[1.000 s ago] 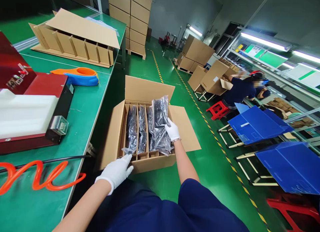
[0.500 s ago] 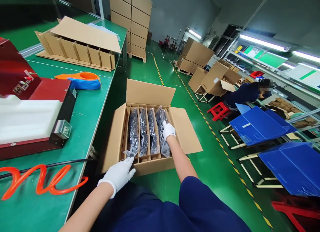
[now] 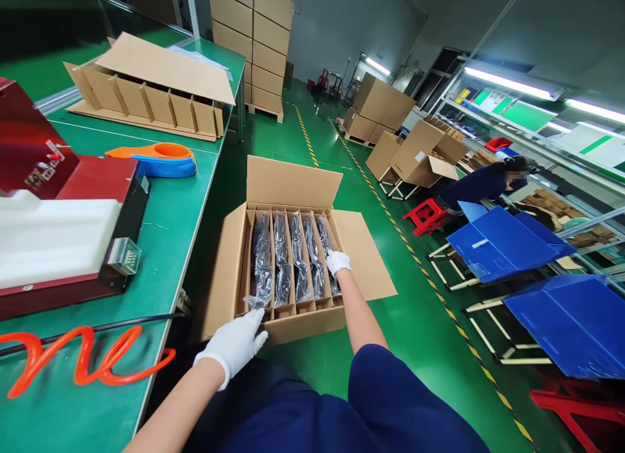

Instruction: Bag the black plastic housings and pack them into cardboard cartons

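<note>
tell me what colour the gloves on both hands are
White: the left hand and the right hand both wear white gloves, shown in the head view.

A glossy green floor [image 3: 420, 323] is marked with yellow-and-black striped lines [image 3: 371, 186]. A grey wall [image 3: 342, 30] closes the far end, before which tall stacks of brown cartons [image 3: 251, 46] are set on a pallet. Bright strip lights [image 3: 510, 83] are mounted along shelving at right. A green counter [image 3: 166, 232] is seen at left.
</note>
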`<control>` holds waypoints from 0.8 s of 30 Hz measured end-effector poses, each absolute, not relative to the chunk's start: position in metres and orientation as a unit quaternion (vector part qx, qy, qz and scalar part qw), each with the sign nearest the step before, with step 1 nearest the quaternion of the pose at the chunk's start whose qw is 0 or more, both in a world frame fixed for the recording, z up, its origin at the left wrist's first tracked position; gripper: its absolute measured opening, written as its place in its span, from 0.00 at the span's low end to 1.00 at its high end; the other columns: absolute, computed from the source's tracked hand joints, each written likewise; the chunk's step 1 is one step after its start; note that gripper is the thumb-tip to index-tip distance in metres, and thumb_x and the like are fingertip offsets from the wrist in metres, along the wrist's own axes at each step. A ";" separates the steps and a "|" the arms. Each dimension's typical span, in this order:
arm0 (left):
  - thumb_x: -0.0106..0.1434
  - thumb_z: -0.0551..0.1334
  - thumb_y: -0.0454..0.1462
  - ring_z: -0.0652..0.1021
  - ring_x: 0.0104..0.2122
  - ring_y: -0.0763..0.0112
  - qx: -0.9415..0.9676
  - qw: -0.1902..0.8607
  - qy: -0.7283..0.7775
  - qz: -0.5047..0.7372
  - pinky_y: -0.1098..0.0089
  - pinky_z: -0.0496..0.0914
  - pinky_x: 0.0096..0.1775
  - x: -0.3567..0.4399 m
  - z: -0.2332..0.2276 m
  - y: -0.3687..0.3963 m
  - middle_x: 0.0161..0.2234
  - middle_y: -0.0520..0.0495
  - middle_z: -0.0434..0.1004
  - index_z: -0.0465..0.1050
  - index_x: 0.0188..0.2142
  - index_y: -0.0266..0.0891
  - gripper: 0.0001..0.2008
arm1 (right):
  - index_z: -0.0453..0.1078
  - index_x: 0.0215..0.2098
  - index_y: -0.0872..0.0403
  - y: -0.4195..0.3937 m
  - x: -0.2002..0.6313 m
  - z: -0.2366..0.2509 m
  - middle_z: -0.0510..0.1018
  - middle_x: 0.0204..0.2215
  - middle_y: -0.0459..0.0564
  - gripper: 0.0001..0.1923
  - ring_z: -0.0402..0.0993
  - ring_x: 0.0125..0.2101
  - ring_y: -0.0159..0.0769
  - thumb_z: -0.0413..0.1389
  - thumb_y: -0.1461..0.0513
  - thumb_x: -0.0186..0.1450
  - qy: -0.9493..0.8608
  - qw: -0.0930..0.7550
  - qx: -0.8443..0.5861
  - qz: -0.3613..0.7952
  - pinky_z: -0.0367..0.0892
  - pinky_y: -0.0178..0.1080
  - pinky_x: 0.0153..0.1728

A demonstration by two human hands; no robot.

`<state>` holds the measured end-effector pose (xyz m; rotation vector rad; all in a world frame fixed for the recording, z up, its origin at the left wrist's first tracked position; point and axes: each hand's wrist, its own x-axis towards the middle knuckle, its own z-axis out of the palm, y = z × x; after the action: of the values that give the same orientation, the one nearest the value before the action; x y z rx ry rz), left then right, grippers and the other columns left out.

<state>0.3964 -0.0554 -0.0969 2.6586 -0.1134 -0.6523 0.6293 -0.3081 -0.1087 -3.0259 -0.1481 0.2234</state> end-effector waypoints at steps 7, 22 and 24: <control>0.68 0.50 0.40 0.72 0.60 0.50 0.950 0.197 -0.032 -0.239 0.53 0.66 0.60 0.395 -0.093 -0.055 0.65 0.34 0.66 0.58 0.68 0.33 0.30 | 0.69 0.58 0.55 -0.311 0.622 -0.112 0.76 0.55 0.56 0.20 0.72 0.56 0.45 0.59 0.58 0.69 -0.042 0.047 -0.995 0.080 0.64 0.55 0.59; 0.68 0.49 0.39 0.70 0.63 0.53 0.953 0.178 -0.036 -0.241 0.58 0.63 0.63 0.396 -0.094 -0.056 0.66 0.33 0.64 0.57 0.68 0.30 0.31 | 0.65 0.65 0.57 -0.318 0.606 -0.056 0.78 0.56 0.52 0.31 0.75 0.55 0.38 0.50 0.61 0.63 -0.073 0.460 -0.876 -0.124 0.68 0.42 0.59; 0.68 0.49 0.39 0.71 0.62 0.53 0.954 0.177 -0.037 -0.238 0.57 0.63 0.63 0.395 -0.096 -0.056 0.65 0.33 0.65 0.56 0.68 0.29 0.31 | 0.68 0.63 0.57 -0.303 0.596 -0.058 0.77 0.56 0.52 0.31 0.76 0.54 0.40 0.52 0.58 0.62 -0.097 0.520 -0.839 -0.124 0.69 0.44 0.59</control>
<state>0.3951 -0.0565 -0.0957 2.7012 -0.1053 -0.6747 0.5957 -0.3030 -0.0582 -2.0123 -0.2337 -0.2966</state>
